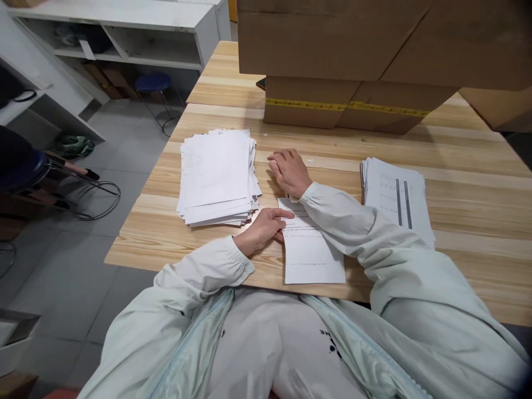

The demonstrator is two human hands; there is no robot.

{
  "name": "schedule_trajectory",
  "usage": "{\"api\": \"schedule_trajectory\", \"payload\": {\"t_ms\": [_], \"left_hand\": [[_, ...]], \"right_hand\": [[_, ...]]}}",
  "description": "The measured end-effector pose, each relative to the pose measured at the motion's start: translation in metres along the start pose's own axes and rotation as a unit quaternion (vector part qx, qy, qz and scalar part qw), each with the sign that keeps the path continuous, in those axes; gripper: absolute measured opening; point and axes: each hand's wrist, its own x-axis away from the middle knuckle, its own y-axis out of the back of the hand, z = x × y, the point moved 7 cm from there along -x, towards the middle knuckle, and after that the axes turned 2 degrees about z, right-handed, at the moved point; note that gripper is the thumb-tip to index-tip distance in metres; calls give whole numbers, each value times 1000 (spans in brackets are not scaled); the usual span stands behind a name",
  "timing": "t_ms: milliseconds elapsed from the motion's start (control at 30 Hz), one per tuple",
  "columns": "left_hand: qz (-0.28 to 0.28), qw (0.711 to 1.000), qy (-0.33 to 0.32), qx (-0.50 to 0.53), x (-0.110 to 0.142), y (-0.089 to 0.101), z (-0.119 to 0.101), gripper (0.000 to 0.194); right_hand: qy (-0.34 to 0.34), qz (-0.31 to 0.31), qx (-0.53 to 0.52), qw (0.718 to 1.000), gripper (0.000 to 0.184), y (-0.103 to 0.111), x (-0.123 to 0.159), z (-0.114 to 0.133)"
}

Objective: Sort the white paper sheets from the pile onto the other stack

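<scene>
A printed white sheet (315, 255) lies at the table's front edge, its lower part flat and its upper right partly covered by my right sleeve. My left hand (266, 227) grips the sheet's left edge, with the index finger on top and other fingers at or under the edge. Just beyond the sheet's top, my right hand (290, 172) rests low over the wood with its fingers bent together. Whatever is under those fingers is hidden. A small white piece shows below the right wrist. To the left stands an uneven stack of papers (216, 172).
Another stack of printed sheets (394, 194), marked with dark bars, lies on the right. Large cardboard boxes (324, 100) with yellow tape stand at the back of the wooden table (465, 221). A blue stool (153, 82) and white shelving (166, 16) are beyond the left edge.
</scene>
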Motion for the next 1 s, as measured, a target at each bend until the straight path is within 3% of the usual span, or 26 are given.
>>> {"api": "schedule_trajectory", "payload": {"t_ms": [100,300,367,467,533,633,667,733,767,800,900,1000], "left_hand": [[9,1000,7,4,-2,2,1,33],[10,1000,12,19,-5,1,0,29],[2,1000,9,21,-3,0,0,28],[7,1000,1,23,13,-1,8,30],[14,999,-40,7,33,1,12,30],[-36,977,-196,-81,71,14,4,26],[-61,957,-256,-121,84,17,-1,25],[-101,911,-356,-182,103,19,-12,25],[-114,890,-394,-202,107,18,-17,26],[-116,875,-418,-216,108,16,-21,26],[-62,876,-431,-208,97,3,-28,29],[-26,895,-409,-175,88,-1,-31,35]], "right_hand": [[-34,32,9,999,42,-19,5,-7],[-32,10,40,999,39,-17,10,2],[-33,-19,18,999,40,-8,6,1],[-30,-97,-54,993,42,29,16,-9],[-50,-142,-122,981,45,63,42,-22],[-159,-154,-263,939,51,98,113,-44],[-201,-125,-306,922,52,98,140,-45],[-229,-11,-385,894,57,83,188,-29],[-229,22,-397,888,55,76,208,-17],[-238,14,-389,890,50,73,223,-8],[-316,-133,-238,909,34,93,249,-11],[-393,-294,-42,870,36,146,258,-50]]}}
